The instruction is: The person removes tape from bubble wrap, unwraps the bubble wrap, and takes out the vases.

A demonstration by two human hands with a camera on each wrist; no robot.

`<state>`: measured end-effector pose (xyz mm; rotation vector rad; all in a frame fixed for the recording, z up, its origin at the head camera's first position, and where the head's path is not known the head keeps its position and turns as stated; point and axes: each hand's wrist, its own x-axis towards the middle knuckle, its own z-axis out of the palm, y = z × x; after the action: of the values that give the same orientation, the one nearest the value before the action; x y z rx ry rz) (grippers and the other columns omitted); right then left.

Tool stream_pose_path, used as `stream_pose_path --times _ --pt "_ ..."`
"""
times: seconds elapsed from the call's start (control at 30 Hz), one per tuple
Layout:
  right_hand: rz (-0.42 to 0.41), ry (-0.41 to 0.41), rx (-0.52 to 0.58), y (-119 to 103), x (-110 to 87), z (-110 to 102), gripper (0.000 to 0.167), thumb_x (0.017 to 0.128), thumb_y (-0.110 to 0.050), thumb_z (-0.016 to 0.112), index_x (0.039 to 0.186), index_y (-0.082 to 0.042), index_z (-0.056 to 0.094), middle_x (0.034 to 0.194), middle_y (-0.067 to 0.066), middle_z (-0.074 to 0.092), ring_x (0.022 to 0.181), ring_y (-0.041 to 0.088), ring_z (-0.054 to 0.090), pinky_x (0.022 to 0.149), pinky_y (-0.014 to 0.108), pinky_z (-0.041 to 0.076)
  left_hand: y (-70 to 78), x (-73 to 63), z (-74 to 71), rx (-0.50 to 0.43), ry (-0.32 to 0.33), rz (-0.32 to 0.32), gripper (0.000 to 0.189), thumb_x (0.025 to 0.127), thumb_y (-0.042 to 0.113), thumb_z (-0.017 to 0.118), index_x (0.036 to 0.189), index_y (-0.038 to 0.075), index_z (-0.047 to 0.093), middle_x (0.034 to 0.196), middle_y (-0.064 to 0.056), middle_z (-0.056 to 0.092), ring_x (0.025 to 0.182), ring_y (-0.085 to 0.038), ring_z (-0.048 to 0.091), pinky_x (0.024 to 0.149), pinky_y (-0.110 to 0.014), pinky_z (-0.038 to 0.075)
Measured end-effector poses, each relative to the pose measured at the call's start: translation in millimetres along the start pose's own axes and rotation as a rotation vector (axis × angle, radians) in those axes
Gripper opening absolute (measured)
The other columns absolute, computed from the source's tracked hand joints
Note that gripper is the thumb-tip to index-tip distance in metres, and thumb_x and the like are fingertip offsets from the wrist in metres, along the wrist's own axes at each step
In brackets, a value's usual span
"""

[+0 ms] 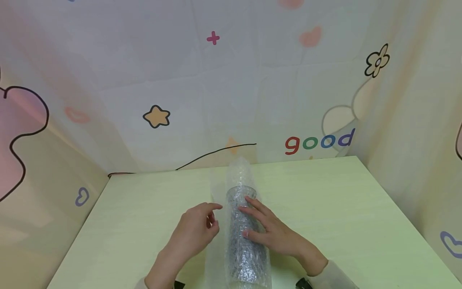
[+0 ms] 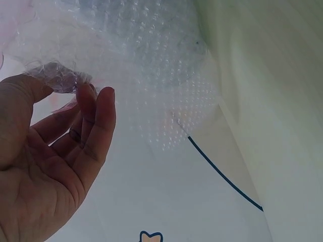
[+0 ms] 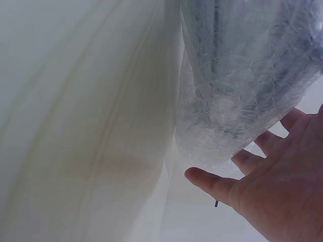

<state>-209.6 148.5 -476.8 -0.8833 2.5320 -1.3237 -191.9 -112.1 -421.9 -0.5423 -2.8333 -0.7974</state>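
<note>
Cylinder in bubble wrap, lower centre, could get rolled if plastic pinched by left hand is yanked, right hand merely spread.

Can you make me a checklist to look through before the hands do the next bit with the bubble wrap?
1. Right hand on the tube: ok, it rests on the wrapped side with fingers spread.
2. Left hand has a hold: ok, it pinches a crumpled clear piece.
3. Is that piece wrap or tape: cannot tell.
4. Wrap all wound round: not ok, a loose strip lies on the left side of the tube.
5. Far end tucked in: not ok, wrap sticks out past it.
6. Near end covered: cannot tell, it runs off the bottom of the head view.
</note>
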Motion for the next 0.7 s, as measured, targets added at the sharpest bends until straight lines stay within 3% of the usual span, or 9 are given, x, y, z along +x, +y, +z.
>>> stream_pose_path --times 0.7 --pt "-0.003 0.005 -0.009 -2.7 0.1 0.2 0.063 0.100 -0.040 0.065 0.158 -0.027 0.044 0.174 0.002 0.016 0.160 0.041 0.013 0.117 0.073 0.029 -10.4 -3.1 -0.3 0.001 -0.012 -0.040 0.037 0.087 0.006 0.071 0.124 0.010 0.073 0.078 0.012 0.059 0.067 0.000 0.056 0.060 -0.019 0.047"
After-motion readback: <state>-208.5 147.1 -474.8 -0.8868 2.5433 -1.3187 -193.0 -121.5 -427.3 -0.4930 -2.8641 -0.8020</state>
